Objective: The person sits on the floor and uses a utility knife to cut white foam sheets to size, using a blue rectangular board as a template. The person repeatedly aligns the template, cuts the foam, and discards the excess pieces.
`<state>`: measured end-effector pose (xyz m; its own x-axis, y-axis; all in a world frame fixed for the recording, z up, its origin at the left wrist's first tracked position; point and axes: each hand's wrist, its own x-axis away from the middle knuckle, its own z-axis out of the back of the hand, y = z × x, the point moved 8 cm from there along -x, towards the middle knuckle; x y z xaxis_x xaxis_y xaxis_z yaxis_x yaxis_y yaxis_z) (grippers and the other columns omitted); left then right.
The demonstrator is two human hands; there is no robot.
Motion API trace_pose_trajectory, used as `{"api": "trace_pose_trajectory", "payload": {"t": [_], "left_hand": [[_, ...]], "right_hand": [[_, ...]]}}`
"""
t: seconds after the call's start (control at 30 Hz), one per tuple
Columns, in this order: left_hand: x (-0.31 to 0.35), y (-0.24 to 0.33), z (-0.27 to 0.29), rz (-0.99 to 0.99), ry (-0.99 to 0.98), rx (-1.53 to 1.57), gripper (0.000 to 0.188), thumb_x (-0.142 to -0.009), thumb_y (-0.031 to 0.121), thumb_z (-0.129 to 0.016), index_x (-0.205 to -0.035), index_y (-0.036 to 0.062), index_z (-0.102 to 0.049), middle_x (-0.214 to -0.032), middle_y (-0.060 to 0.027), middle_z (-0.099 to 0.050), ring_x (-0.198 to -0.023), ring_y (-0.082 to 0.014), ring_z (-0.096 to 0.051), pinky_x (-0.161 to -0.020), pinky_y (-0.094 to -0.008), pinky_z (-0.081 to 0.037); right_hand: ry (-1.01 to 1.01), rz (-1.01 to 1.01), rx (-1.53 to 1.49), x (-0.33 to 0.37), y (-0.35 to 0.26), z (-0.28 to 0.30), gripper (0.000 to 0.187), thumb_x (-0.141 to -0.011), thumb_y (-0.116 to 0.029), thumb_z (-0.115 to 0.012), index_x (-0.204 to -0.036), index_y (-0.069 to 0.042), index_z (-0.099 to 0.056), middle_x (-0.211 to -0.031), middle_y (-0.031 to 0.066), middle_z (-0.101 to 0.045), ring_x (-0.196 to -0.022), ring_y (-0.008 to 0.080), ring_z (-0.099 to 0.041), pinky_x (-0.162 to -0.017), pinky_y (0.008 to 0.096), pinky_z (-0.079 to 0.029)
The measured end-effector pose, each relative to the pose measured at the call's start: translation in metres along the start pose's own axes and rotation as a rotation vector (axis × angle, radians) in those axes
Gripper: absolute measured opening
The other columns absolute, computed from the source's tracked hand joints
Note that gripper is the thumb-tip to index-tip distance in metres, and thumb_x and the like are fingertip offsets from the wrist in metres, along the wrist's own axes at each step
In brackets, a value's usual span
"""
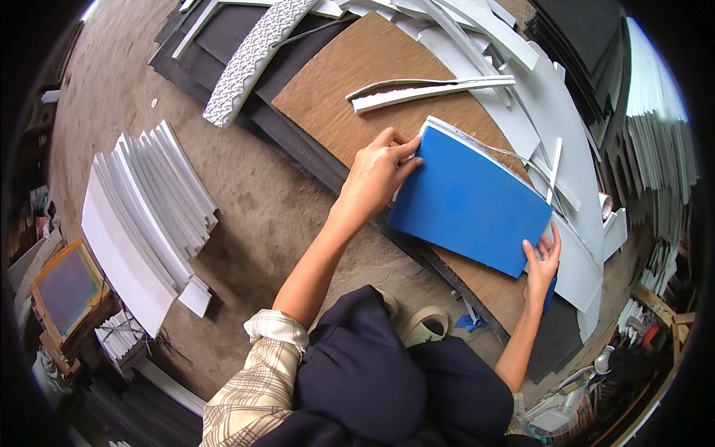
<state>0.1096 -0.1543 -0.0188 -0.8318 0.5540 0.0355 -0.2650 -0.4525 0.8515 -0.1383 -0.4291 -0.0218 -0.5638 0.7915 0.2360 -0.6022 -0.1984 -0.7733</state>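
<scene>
Blue panel (469, 200) held at both ends over a brown board (346, 78)
The left hand (378, 173) pinches one corner, the right hand (544, 262) clasps the right end, likely so it stays steady.

The panel (469, 201) is plain blue, the board (339, 82) brown — the sleeve (253, 372) cream plaid, the strip (255, 63) lattice-patterned white.

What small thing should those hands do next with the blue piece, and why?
Perhaps slide the blue panel slightly away from the body, farther onto the brown board. The left hand and right hand already grip opposite ends, and in this view its near left corner reaches past the board's edge, over the dark sheets.
</scene>
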Motion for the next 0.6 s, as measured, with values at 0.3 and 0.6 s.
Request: {"api": "trace_pose_trajectory", "payload": {"t": [0.3, 0.6], "left_hand": [[-0.0005, -0.0035, -0.0013, 0.004, -0.064, 0.007, 0.037, -0.078, 0.017, -0.063, -0.114, 0.0117, -0.058, -0.095, -0.0066, -0.055, -0.072, -0.0201, -0.061, -0.069, -0.0344, -0.050], [-0.0033, -0.0008, -0.0023, -0.029, -0.072, -0.050, 0.038, -0.076, 0.015, -0.065, -0.114, 0.0110, -0.058, -0.096, -0.0070, -0.055, -0.079, -0.0199, -0.064, -0.070, -0.0336, -0.051]], "right_hand": [[0.027, -0.057, -0.129, -0.0039, 0.0099, 0.0036, 0.068, -0.070, -0.005, -0.071, -0.129, -0.012, -0.039, -0.111, 0.0179, -0.049, -0.104, 0.0247, -0.047, -0.089, 0.0356, -0.040], [0.043, -0.089, -0.212, -0.0015, 0.0058, 0.0028, 0.062, -0.074, -0.002, -0.068, -0.128, -0.007, -0.038, -0.111, 0.0192, -0.049, -0.103, 0.0220, -0.048, -0.090, 0.0329, -0.039]]}}
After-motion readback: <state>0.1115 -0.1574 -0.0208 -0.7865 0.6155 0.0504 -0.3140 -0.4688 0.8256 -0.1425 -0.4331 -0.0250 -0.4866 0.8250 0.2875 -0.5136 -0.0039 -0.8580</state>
